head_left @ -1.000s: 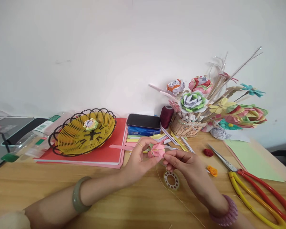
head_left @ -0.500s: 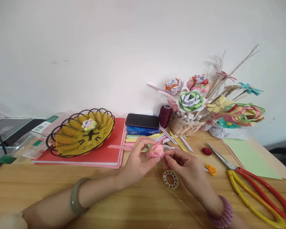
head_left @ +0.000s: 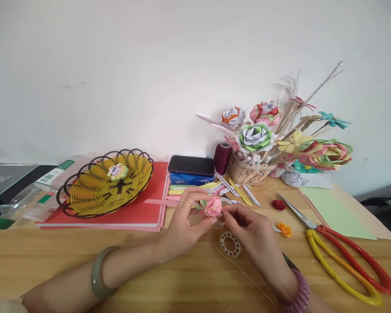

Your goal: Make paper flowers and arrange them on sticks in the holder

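Pink paper flower (head_left: 212, 206) being held above a wooden surface (head_left: 169, 278) between two bare hands. The left hand (head_left: 185, 227) is supporting it from the left: its fingers are curving over the top and far side while the thumb is bracing the underside, so this grip is grasping the body of the bloom. The right hand (head_left: 253, 228) is meeting the opposite edge, thumb and forefinger pinching at the petal margin; whether anything as fine as a needle is also lying between those tips cannot be told. A pale thread (head_left: 239, 266) is running down beneath the flower and across the surface, passing a white perforated ring (head_left: 237, 244); its point of attachment is not showing.

Handling, as judged by eye: the flower is probably behaving as a very light, dry body, offering little tendency to slip. The creases are likely lending stiffness, while the free petal edges are seeming soft enough to be bending or crumpling under pressure. The firmest hold is presumably lying at the base, where the layers are gathering; the tips are calling for fingertip contact only. A similar paper rosette (head_left: 117, 171) is resting in a yellow woven basket (head_left: 135, 200).
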`<state>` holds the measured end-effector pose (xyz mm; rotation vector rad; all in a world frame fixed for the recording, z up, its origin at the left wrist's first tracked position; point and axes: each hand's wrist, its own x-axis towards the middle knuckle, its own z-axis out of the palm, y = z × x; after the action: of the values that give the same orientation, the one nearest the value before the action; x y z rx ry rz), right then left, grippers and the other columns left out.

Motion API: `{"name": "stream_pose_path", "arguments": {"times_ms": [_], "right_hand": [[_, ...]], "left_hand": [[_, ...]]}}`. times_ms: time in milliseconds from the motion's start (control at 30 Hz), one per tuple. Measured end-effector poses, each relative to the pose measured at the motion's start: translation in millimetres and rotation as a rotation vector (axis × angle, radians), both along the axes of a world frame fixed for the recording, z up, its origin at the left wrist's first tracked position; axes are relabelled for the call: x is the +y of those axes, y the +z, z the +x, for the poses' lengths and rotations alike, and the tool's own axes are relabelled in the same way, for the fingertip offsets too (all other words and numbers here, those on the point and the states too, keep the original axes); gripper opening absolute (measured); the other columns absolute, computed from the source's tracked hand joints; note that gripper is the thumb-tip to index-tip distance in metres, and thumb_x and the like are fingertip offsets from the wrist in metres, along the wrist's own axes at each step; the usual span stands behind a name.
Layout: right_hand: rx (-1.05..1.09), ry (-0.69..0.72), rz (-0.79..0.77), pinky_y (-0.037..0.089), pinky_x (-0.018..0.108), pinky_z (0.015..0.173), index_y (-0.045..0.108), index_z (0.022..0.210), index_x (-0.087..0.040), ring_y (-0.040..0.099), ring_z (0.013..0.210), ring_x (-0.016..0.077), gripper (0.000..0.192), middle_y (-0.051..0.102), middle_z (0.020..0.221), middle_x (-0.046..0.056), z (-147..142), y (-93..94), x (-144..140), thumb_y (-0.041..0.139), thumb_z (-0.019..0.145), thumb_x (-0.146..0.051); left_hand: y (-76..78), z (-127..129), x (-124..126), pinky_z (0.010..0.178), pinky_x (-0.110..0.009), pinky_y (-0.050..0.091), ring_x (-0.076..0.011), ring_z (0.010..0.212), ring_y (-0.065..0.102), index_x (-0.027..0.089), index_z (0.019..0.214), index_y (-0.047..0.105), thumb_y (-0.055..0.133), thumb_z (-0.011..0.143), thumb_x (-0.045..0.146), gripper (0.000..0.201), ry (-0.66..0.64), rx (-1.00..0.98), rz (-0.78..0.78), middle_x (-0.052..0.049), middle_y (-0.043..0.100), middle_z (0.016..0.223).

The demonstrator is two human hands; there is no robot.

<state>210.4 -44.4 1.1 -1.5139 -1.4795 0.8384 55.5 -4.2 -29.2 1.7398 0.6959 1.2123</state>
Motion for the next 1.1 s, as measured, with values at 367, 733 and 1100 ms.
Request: {"name": "stream_pose_path", "arguments": {"times_ms": [367,733,1100], "right_hand": [[0.088,-0.018,-0.048,0.039,0.024,0.053,0.062,0.074,-0.018,0.053,0.059,0.0143,0.016,0.060,0.064,0.001,-2.3,5.5,-1.1,0.052,0.077,-0.030],[0.555,0.033,-0.232,0.044,0.023,0.058,0.065,0.070,-0.015,0.054,0.059,0.0105,0.027,0.063,0.068,0.002,0.9,4.8,5.2,0.068,0.068,-0.041],[0.476,0.074,-0.169,0.044,0.023,0.058,0.061,0.069,-0.016,0.052,0.059,0.0106,0.027,0.058,0.066,0.000,0.5,2.8,5.1,0.064,0.072,-0.043]], "left_hand": [[-0.2,0.5,-1.0,0.088,-0.034,0.047,-0.0196,0.109,0.044,0.027,0.104,0.052,0.061,0.077,0.019,0.030,0.006,0.012,0.034,-0.006,0.042,0.109],[-1.1,-0.8,0.8,0.083,-0.032,0.049,-0.0197,0.107,0.045,0.025,0.102,0.053,0.062,0.076,0.020,0.028,0.059,0.006,0.029,-0.007,0.043,0.109],[-2.3,0.1,0.9,0.083,-0.031,0.049,-0.0196,0.107,0.045,0.026,0.103,0.053,0.064,0.075,0.020,0.030,0.036,-0.021,0.011,-0.006,0.042,0.109]]}}
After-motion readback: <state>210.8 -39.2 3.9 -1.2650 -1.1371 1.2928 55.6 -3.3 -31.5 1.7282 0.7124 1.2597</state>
